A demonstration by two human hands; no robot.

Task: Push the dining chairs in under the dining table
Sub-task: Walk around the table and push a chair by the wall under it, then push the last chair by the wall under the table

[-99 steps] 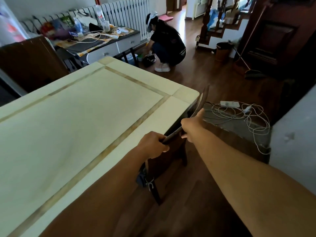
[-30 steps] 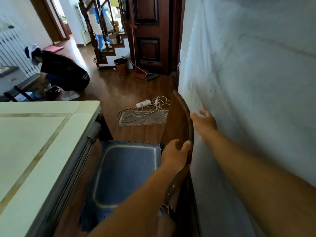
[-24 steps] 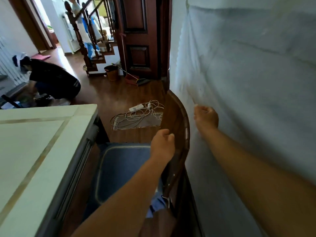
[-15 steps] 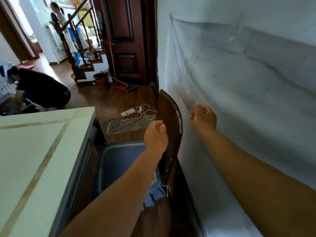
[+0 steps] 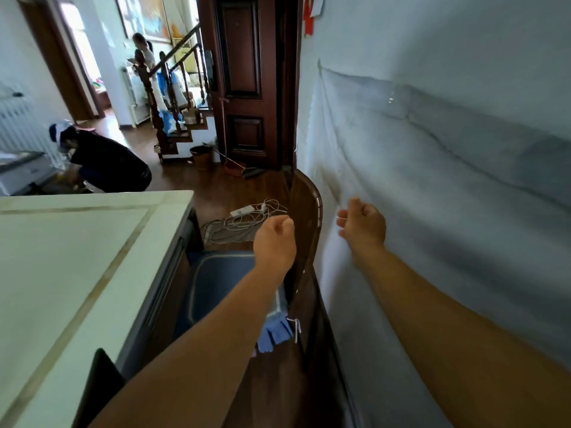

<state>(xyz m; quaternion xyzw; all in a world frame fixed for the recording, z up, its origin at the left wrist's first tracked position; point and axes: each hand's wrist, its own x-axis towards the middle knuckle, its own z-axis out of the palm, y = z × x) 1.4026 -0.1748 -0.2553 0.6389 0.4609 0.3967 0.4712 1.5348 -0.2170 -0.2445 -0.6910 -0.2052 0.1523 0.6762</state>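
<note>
Both my hands are loosely curled, holding nothing: left hand just beside the chair back, right hand between it and the wall; table lies left.

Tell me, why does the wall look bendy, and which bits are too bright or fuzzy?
In the head view, the wide lens curves the wall and the door frame; daylight washes out the far doorway; the right hand is a little smeared by motion; the left hand and chair back sit in dimmer light.
</note>
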